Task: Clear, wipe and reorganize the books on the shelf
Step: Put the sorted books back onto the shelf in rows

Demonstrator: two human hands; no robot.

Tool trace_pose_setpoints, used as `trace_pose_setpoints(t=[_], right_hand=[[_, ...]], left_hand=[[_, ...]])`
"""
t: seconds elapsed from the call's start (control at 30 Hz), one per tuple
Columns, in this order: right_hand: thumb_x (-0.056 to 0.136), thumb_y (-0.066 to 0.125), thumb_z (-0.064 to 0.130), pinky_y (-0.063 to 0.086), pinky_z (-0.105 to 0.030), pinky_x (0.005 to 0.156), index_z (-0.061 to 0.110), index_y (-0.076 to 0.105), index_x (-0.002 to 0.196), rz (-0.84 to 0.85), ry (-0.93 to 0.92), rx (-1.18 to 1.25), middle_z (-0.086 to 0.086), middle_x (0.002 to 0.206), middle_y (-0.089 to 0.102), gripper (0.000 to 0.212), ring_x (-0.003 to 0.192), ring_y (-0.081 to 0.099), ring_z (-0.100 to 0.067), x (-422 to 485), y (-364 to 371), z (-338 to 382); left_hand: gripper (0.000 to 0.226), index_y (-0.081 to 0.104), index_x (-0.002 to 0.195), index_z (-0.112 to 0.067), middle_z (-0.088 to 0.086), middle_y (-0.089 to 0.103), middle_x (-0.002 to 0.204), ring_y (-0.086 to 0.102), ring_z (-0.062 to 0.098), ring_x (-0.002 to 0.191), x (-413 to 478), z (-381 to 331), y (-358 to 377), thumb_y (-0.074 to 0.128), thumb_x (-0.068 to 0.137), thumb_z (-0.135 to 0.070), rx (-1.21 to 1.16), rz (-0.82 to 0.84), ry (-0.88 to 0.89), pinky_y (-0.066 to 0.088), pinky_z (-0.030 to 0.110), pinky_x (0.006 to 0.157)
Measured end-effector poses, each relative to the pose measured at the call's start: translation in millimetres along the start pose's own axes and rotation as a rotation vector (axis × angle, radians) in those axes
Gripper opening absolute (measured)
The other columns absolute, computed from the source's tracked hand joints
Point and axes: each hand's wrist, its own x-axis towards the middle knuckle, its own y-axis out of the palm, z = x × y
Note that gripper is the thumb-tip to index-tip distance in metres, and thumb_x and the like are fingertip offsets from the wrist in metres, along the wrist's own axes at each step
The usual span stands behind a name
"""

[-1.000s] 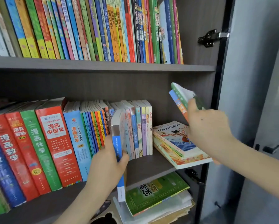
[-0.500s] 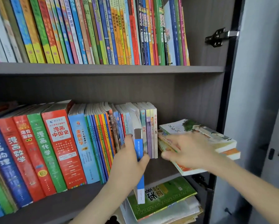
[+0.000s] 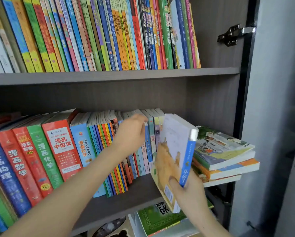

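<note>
Dark grey wooden upper shelf board (image 3: pixel 109 76) carries a packed row of thin bright-spined books (image 3: pixel 92 35); on the side wall to their right, a black metal hinge (image 3: pixel 232 35); lower grey shelf board (image 3: pixel 129 197) carries a row of upright colourful paperbacks (image 3: pixel 49 151) on the left and a flat stack of illustrated books (image 3: pixel 225 161) at its right end; between them the right grip (image 3: pixel 189 190) holds a tilted blue-spined paperback (image 3: pixel 179 147); left grip (image 3: pixel 131 134) at the row's tops; a green-covered book (image 3: pixel 157 218) lies below.

Left hand (image 3: pixel 131 134) reaches forward; right hand's (image 3: pixel 190 192) fingers grip a book (image 3: pixel 176 139).
</note>
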Motion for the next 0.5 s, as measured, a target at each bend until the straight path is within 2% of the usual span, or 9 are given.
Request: trace_pose_setpoints(t=[0.07, 0.1, 0.17, 0.23, 0.27, 0.33, 0.4, 0.5], right_hand=[[0.086, 0.064, 0.012, 0.03, -0.024, 0.049, 0.03, 0.057, 0.099, -0.033, -0.033, -0.001, 0.005, 0.047, 0.038, 0.023, 0.045, 0.033, -0.011, 1.4, -10.0, -2.7], [0.086, 0.065, 0.013, 0.031, -0.025, 0.049, 0.032, 0.056, 0.105, -0.05, -0.062, -0.014, 0.004, 0.047, 0.04, 0.027, 0.045, 0.035, -0.011, 2.2, -14.7, -3.6], [0.086, 0.066, 0.015, 0.031, -0.019, 0.047, 0.033, 0.054, 0.103, -0.086, -0.104, -0.026, 0.005, 0.047, 0.045, 0.027, 0.047, 0.041, -0.012, 1.0, -22.5, -1.0], [0.084, 0.069, 0.013, 0.032, -0.015, 0.045, 0.035, 0.049, 0.08, -0.13, -0.126, -0.059, 0.01, 0.043, 0.046, 0.03, 0.047, 0.045, -0.01, 0.5, -25.5, 0.3], [0.082, 0.071, 0.012, 0.031, -0.014, 0.044, 0.034, 0.042, 0.067, -0.149, -0.119, -0.075, 0.011, 0.041, 0.045, 0.04, 0.044, 0.044, -0.008, 0.4, -25.3, -0.4], [0.08, 0.074, 0.013, 0.032, -0.013, 0.043, 0.03, 0.028, 0.056, -0.168, -0.09, -0.099, 0.012, 0.037, 0.042, 0.054, 0.04, 0.043, -0.006, 2.3, -22.4, -3.5], [0.079, 0.075, 0.016, 0.031, -0.012, 0.041, 0.028, 0.026, 0.057, -0.189, -0.091, -0.082, 0.014, 0.038, 0.044, 0.055, 0.039, 0.044, -0.004, 5.5, -20.2, -4.8], [0.079, 0.075, 0.017, 0.031, -0.011, 0.04, 0.027, 0.03, 0.053, -0.202, -0.077, 0.015, 0.013, 0.035, 0.044, 0.053, 0.039, 0.048, -0.003, 11.9, -17.4, -4.8]], left_hand=[[0.028, 0.06, 0.118, -0.006, 0.01, 0.06, 0.121, 0.06, 0.025, 0.104, 23.5, 15.9, 10.8, 0.042, 0.097, -0.007, 0.079, 0.091, 0.056, 0.044, 0.033, 0.095], [0.024, 0.06, 0.114, -0.006, 0.011, 0.061, 0.118, 0.058, 0.026, 0.108, 33.7, 19.4, 17.0, 0.043, 0.097, -0.01, 0.118, 0.115, 0.076, 0.038, 0.035, 0.104], [0.019, 0.059, 0.108, -0.007, 0.01, 0.062, 0.112, 0.058, 0.026, 0.106, 49.4, 22.7, 27.8, 0.047, 0.097, -0.016, 0.199, 0.129, 0.102, 0.029, 0.034, 0.109], [0.017, 0.06, 0.102, -0.008, 0.009, 0.063, 0.105, 0.059, 0.025, 0.099, 61.0, 23.3, 33.3, 0.052, 0.095, -0.022, 0.233, 0.109, 0.081, 0.039, 0.032, 0.094], [0.017, 0.06, 0.097, -0.008, 0.009, 0.063, 0.101, 0.059, 0.025, 0.094, 65.8, 23.0, 33.5, 0.056, 0.092, -0.024, 0.237, 0.103, 0.06, 0.042, 0.031, 0.083], [0.022, 0.057, 0.085, -0.009, 0.006, 0.061, 0.088, 0.059, 0.023, 0.084, 74.4, 22.4, 32.8, 0.064, 0.088, -0.029, 0.246, 0.106, 0.012, 0.042, 0.029, 0.068], [0.033, 0.055, 0.077, -0.01, 0.003, 0.058, 0.078, 0.057, 0.021, 0.076, 81.1, 21.8, 32.8, 0.067, 0.085, -0.039, 0.286, 0.135, -0.022, 0.043, 0.029, 0.064], [0.044, 0.069, 0.082, -0.013, 0.002, 0.065, 0.082, 0.06, 0.02, 0.078, 89.5, 24.8, 37.7, 0.062, 0.083, -0.056, 0.335, 0.185, 0.002, 0.048, 0.031, 0.068]])
